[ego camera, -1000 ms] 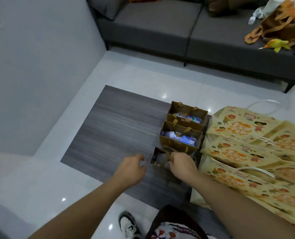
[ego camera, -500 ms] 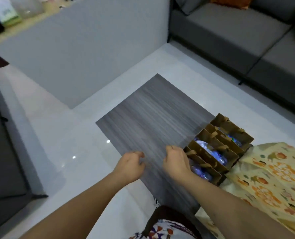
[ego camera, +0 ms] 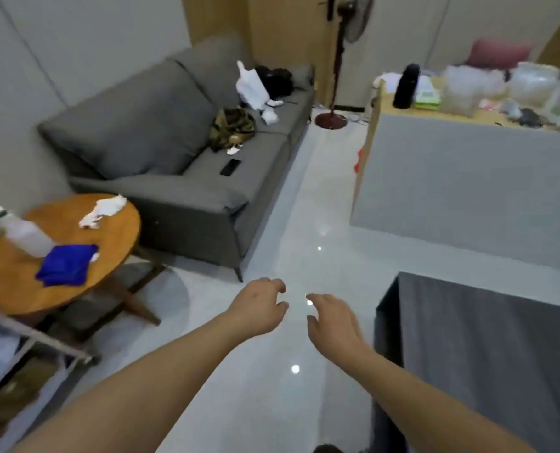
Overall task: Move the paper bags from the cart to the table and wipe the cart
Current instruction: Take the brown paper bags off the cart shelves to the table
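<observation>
My left hand (ego camera: 260,305) and my right hand (ego camera: 332,318) hang side by side over the white floor, fingers loosely curled, holding nothing. The dark grey table (ego camera: 488,348) lies to the right of my right hand; no paper bags show on its visible part. On the round wooden side table (ego camera: 108,243) at the left lie a folded blue cloth (ego camera: 66,264) and a spray bottle (ego camera: 23,233). A metal frame (ego camera: 39,338), possibly the cart, crosses the lower left corner.
A grey sofa (ego camera: 174,158) with clothes and a phone stands behind the side table. A grey counter (ego camera: 461,188) with jars and a black bottle is at the right. A floor fan (ego camera: 337,60) stands at the back. A crumpled white tissue (ego camera: 103,209) lies on the side table.
My view has swung left, away from the paper bags on the grey table. My right hand has come off the small brown bag, and both hands now hover over the floor.
</observation>
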`<state>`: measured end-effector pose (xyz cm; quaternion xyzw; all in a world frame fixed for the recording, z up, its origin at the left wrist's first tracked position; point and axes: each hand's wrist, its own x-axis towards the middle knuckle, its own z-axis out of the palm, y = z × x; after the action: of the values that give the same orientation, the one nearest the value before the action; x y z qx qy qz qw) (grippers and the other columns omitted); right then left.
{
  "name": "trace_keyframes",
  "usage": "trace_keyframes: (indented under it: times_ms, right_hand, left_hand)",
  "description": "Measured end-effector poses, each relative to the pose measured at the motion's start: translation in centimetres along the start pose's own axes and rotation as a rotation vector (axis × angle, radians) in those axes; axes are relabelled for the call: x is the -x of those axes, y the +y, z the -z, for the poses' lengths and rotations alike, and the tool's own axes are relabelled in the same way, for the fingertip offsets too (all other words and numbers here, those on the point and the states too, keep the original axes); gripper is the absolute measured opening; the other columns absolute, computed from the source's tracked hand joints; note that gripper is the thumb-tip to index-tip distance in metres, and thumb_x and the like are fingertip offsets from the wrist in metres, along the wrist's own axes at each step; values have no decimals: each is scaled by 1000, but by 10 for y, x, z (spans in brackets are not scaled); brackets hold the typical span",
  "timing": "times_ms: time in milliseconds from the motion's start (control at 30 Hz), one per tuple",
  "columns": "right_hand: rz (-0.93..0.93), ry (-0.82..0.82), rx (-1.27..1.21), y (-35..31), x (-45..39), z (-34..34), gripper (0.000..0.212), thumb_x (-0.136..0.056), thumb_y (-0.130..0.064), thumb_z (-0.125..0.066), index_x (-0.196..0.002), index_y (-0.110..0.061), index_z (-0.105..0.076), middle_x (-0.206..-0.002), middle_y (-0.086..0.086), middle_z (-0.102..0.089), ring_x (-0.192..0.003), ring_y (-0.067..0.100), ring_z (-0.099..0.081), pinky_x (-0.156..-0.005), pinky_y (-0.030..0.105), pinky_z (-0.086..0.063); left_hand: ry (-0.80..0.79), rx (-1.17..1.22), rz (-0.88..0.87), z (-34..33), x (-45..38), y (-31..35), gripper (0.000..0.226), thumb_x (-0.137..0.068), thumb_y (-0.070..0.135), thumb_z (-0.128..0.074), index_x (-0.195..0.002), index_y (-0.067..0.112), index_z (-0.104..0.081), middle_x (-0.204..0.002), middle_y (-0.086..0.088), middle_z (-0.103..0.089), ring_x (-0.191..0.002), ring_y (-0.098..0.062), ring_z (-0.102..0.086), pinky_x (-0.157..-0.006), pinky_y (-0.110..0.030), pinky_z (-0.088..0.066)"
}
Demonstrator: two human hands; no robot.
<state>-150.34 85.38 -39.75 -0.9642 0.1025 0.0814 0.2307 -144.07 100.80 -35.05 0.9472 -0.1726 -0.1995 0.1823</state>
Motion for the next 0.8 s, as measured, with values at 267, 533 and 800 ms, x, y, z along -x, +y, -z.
trace_keyframes:
  times_ms: [267, 533, 800]
  right_hand:
    - [545, -77, 116, -262, -5, -75, 48, -101, -29, -54, -148, -25, -47, -143, -2, -56, -129, 19, -50, -105, 29, -41]
    - [993, -331, 237, -457, 37, -189, 50, -99, -30, -56, -147, -24, -47, -140, -2, -55, -130, 19, -47, -105, 31, -42]
    - [1341, -549, 267, -599, 77, -312, 44, -97, -30, -56, -140, -25, -52, -134, -3, -58, -123, 20, -49, -104, 32, -42]
  left_hand:
    - [278, 202, 444, 81, 138, -236, 39, -98, 33, -60, -135, 21, -57, -133, -3, -58, -121, -22, -56, -100, -35, -49]
    - [541, 408, 907, 86, 307, -398, 33, -96, 31, -59, -126, 20, -62, -127, -3, -61, -115, -23, -57, -94, -35, -48]
    - [689, 571, 1312, 66, 413, -512, 34, -96, 33, -60, -127, 19, -61, -127, -4, -62, -115, -24, -58, -95, -34, -50]
